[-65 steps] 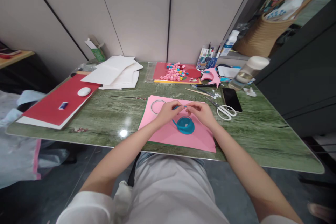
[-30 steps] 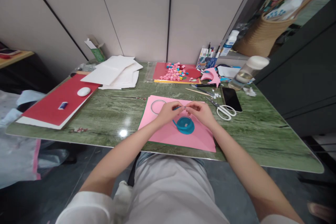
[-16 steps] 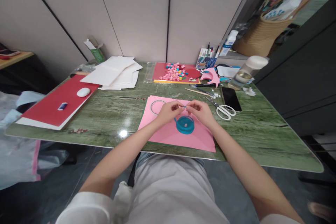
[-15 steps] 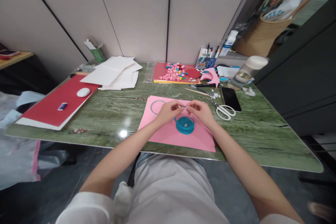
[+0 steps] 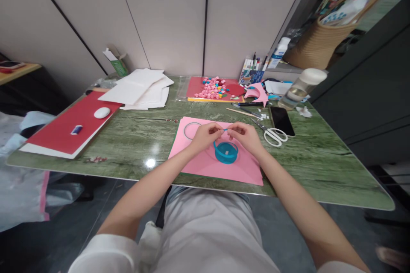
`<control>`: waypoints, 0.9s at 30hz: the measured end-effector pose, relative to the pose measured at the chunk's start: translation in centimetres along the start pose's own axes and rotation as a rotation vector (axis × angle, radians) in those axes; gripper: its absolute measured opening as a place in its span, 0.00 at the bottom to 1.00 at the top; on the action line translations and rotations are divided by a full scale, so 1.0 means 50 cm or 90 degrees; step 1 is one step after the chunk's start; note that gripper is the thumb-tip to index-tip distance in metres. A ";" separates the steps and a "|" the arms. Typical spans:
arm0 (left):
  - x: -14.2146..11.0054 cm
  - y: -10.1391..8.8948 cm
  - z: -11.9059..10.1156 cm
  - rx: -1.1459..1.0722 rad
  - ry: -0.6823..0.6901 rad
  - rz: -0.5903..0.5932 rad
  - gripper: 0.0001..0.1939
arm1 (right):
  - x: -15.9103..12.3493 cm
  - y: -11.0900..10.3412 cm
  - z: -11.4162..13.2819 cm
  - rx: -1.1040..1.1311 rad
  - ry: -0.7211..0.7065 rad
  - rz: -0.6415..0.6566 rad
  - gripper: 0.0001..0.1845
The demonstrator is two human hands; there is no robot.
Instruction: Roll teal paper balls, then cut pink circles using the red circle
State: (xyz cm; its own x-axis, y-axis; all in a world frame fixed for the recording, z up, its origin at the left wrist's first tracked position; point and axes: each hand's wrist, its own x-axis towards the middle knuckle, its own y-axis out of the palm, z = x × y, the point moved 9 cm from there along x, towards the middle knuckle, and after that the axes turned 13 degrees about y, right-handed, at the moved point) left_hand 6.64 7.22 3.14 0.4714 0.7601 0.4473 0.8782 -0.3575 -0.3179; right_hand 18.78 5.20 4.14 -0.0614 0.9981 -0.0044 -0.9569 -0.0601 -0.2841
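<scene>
My left hand (image 5: pixel 207 136) and my right hand (image 5: pixel 245 135) meet fingertip to fingertip above a pink sheet (image 5: pixel 205 163). Both pinch a small length of blue ribbon (image 5: pixel 225 129) between them. Just below lies the blue ribbon roll (image 5: pixel 226 154), and its loose end rises toward my left fingers. A thin ring (image 5: pixel 185 129) rests on the sheet, partly behind my left hand.
Right of the sheet lie white-handled scissors (image 5: pixel 275 136) and a phone (image 5: pixel 282 120). A clear bottle (image 5: pixel 293 94) stands behind them. Many small pink and coloured pieces (image 5: pixel 213 88) sit at the back. White sheets (image 5: pixel 137 87) and a red board (image 5: pixel 67 130) are on the left.
Slightly more blue ribbon shows between my fingertips, and the roll has shifted a touch. Both hands stay in nearly the same place.
</scene>
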 end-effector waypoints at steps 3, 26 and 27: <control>0.000 -0.001 0.003 0.000 0.001 -0.004 0.11 | -0.002 -0.003 0.001 0.010 -0.005 0.002 0.10; -0.001 0.003 0.013 -0.026 -0.002 -0.006 0.11 | 0.000 0.004 0.000 -0.035 -0.017 0.005 0.12; -0.001 0.003 0.013 -0.024 -0.002 -0.005 0.11 | 0.000 0.004 0.000 -0.035 -0.014 0.005 0.12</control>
State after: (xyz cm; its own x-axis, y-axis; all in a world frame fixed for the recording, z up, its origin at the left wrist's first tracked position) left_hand 6.71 7.49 2.54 0.4636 0.7652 0.4467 0.8846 -0.3709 -0.2828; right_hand 18.60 5.22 4.08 -0.0757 0.9970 0.0147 -0.9395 -0.0664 -0.3360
